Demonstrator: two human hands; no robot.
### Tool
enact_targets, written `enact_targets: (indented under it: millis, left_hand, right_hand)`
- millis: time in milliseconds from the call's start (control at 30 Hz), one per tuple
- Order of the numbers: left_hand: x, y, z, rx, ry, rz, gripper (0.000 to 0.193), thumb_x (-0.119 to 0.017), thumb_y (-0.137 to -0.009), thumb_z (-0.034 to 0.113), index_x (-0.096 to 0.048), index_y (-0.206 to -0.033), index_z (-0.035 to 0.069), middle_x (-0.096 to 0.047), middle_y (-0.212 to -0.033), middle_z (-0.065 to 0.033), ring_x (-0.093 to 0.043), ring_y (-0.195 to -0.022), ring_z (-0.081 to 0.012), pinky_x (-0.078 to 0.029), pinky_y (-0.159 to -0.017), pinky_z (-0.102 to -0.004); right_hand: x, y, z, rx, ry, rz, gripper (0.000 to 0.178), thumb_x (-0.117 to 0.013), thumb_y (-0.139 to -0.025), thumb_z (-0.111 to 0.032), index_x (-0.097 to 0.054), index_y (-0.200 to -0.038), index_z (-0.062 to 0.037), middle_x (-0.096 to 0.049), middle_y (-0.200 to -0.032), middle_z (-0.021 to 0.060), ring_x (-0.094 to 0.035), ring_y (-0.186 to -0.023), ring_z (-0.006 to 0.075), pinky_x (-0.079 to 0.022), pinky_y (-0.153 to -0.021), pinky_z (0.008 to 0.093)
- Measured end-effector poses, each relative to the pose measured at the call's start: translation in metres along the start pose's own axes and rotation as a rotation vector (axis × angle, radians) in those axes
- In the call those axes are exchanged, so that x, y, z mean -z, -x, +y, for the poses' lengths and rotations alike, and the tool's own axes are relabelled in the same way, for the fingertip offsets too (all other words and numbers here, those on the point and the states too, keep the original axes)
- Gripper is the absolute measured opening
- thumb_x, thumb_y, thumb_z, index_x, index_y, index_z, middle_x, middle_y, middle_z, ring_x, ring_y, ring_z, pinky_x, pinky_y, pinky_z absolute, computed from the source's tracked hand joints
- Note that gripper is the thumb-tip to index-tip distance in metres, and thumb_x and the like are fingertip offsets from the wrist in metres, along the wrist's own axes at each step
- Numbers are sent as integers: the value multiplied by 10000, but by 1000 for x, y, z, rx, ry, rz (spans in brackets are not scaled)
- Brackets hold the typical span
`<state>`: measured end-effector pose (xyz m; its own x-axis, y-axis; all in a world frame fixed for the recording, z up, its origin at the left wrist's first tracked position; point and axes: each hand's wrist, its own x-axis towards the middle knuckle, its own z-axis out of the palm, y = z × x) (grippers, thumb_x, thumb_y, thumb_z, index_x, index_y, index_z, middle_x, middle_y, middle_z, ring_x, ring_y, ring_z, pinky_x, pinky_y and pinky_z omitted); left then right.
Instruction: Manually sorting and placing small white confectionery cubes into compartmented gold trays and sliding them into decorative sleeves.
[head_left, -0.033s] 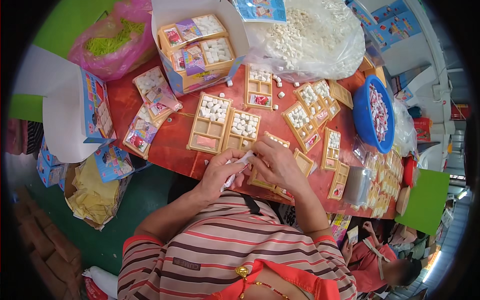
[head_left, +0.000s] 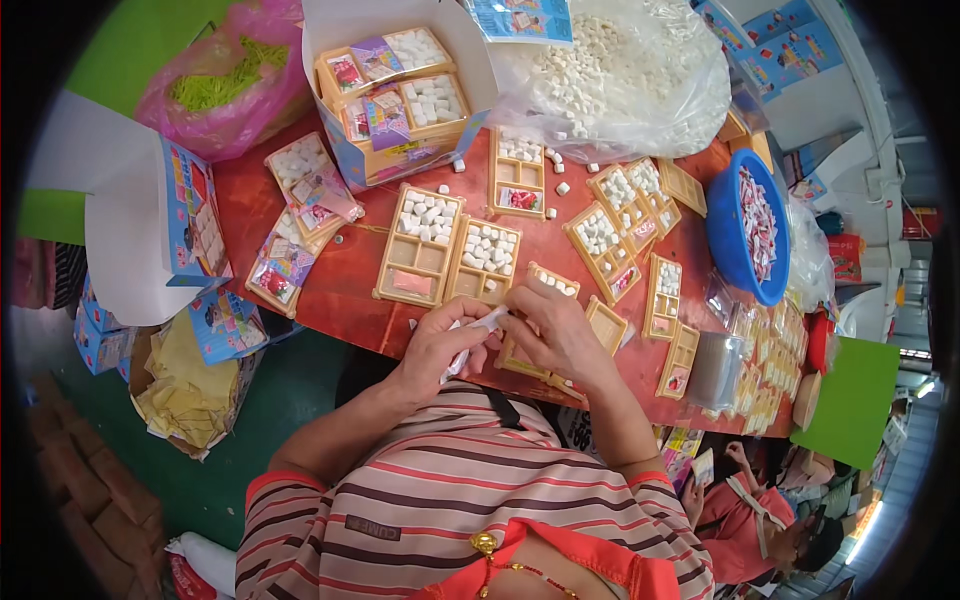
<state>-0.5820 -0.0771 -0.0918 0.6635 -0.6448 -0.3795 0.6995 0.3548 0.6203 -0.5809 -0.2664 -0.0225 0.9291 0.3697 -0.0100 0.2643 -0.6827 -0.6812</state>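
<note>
A crumpled white thin sheet or wrapper [head_left: 490, 320] is held between my two hands at the table's near edge; I cannot tell which. My left hand [head_left: 432, 348] is closed round its lower part, and my right hand [head_left: 550, 325] pinches its upper end. Just beyond my hands lie two beige compartment trays, the left tray [head_left: 403, 252] with white cubes and a pink piece, the right tray [head_left: 468, 286] with white cubes. Another tray [head_left: 606, 325] is partly covered by my right hand.
Behind the trays stands an open box [head_left: 400, 165] of packed trays, left of a clear bag [head_left: 690, 110] of white cubes. A blue basin [head_left: 722, 235] of small wrapped pieces is on the right. A pink bag [head_left: 165, 125] holds green shreds. A co-worker [head_left: 745, 515] sits at lower right.
</note>
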Motion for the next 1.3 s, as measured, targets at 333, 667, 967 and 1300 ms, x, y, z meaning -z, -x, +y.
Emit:
enact_targets:
  millis: [333,667,967,1300]
  left_hand:
    - [11,15,3,-32,135,38,246,-466,-976,139,-493,-1189,19,-639,-852,-143,-583,-556,-155,-414,-449,-225]
    - [21,27,-1,-22,203,85,232,-459,-981,135,-487,-1177,14,-636,-823,-147,-575,-544,-157,-430,-450,-244]
    - [22,29,0,-39,278,61,198,-457,-980,126,-494,-1141,16,-641,-844,-152,-590,-567,-179,-457,-469,-255]
    - [31,26,-7,-16,580,-49,247,-458,-974,163,-495,-1161,6,-652,-1001,-196,-664,-833,-304,-557,-661,-379]
  right_hand:
    - [-22,-4,20,171,50,345,177,-654,-788,-63,-616,-960,-44,-592,-916,110,-585,-773,291,-466,-666,381]
    - [-27,-6,34,394,403,307,346,-666,-664,-66,-619,-1007,-61,-585,-915,75,-586,-776,233,-461,-678,362]
    - [-27,15,35,427,523,127,315,-609,-717,-159,-627,-1022,-83,-589,-1009,51,-580,-902,198,-455,-761,342]
    - [-25,19,24,312,492,66,291,-601,-731,-140,-619,-1018,-92,-577,-1062,63,-565,-1016,226,-437,-855,368]
